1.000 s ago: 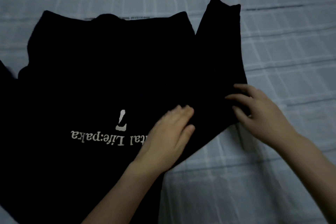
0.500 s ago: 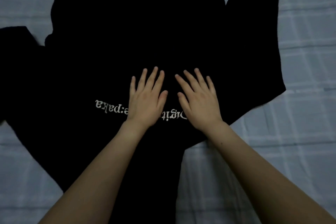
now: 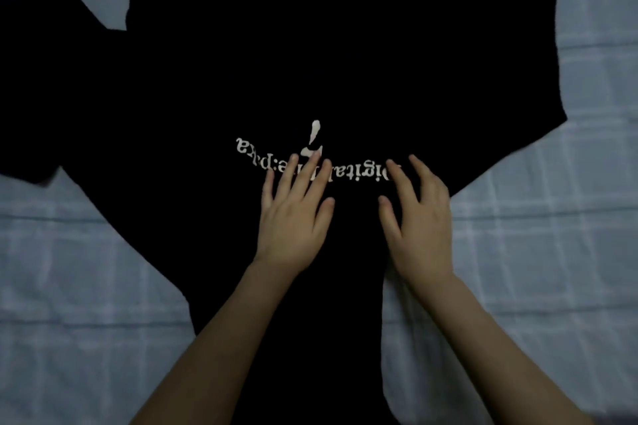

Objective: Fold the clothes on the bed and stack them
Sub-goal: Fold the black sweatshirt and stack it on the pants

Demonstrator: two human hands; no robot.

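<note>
Right hand (image 3: 419,224) has let go of the sleeve edge it pinched a second ago and now lies flat on the black shirt (image 3: 310,62) beside the left hand (image 3: 293,221). Both hands slid back toward the person. White print (image 3: 348,172) more uncovered, only fingertips on it. Shirt's top edge now out of frame.

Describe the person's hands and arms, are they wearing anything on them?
Both are bare. The left hand and right hand wear no gloves, and no ring shows on the fingers. The left forearm and right forearm are uncovered down to the picture's lower edge: no sleeve, watch or bracelet in view. The light is dim, so fine marks cannot be told.
</note>
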